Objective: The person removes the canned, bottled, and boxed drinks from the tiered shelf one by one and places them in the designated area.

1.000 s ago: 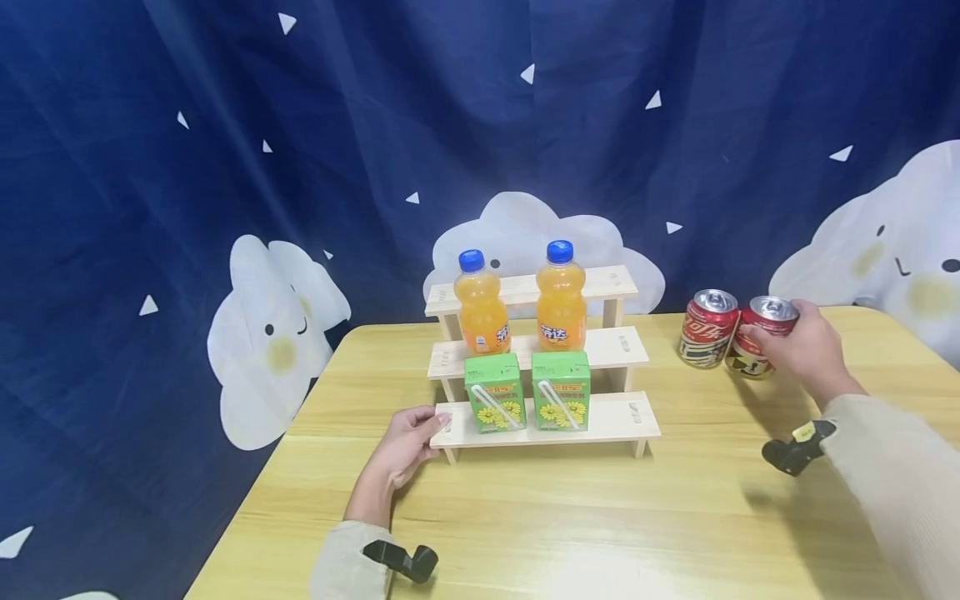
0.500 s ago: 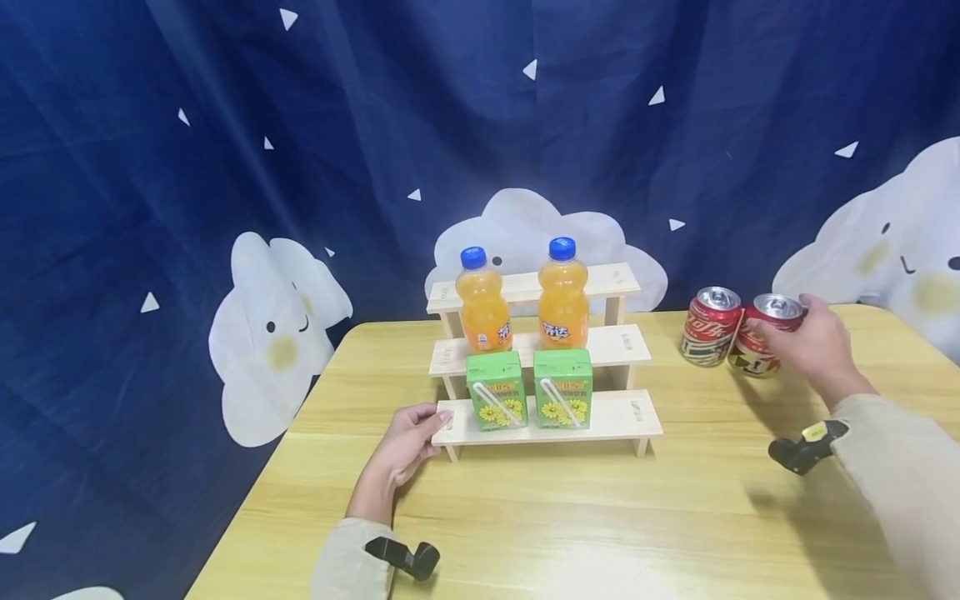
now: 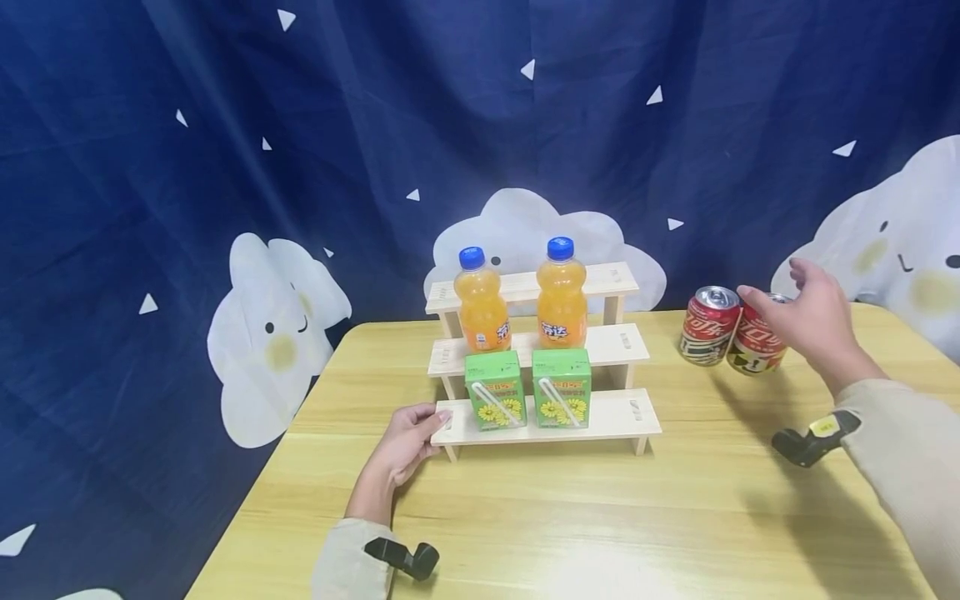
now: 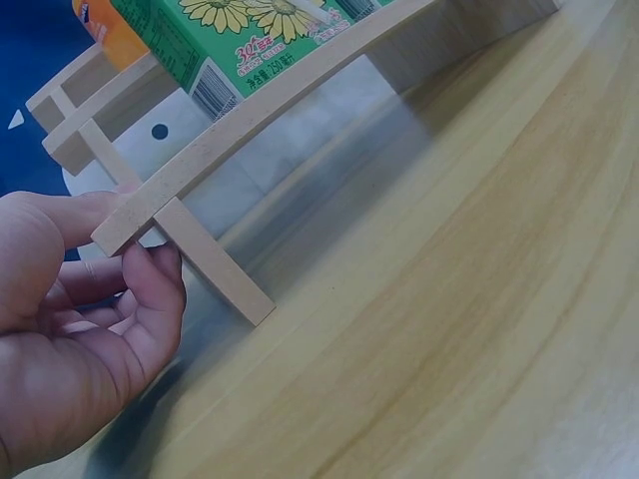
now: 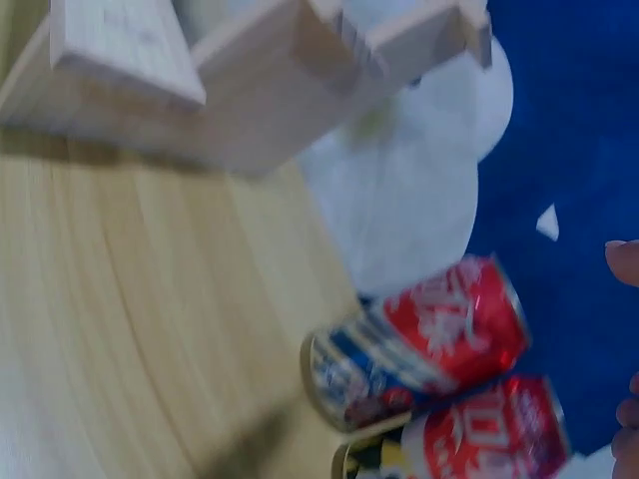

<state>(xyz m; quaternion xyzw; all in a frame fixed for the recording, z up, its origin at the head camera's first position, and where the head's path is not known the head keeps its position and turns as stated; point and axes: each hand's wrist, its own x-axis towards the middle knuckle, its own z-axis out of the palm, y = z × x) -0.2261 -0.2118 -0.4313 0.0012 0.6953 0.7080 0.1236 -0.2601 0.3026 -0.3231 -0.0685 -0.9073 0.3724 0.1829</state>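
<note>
My left hand [image 3: 407, 442] pinches the left end of the lowest board of a three-step wooden display rack [image 3: 611, 417], thumb on top and fingers curled beneath, as the left wrist view shows. Above and in front of the right red soda can [image 3: 756, 337] is my right hand [image 3: 813, 321], fingers spread apart and holding nothing. Close beside that can stands the left soda can [image 3: 708, 327], upright on the table. On the rack's bottom step are two green drink cartons [image 3: 495, 392] with straws. Two orange soda bottles [image 3: 562, 300] with blue caps occupy the middle step.
The wooden table [image 3: 570, 500] reaches back to a dark blue curtain [image 3: 420, 100] with white clouds. Black wrist cameras [image 3: 813, 440] sit on both sleeves. The rack's top board [image 3: 517, 290] shows behind the bottles.
My right hand has let go of the right soda can and lifted, its fingers opening. Both cans stay upright side by side. The left hand keeps its grip on the rack.
</note>
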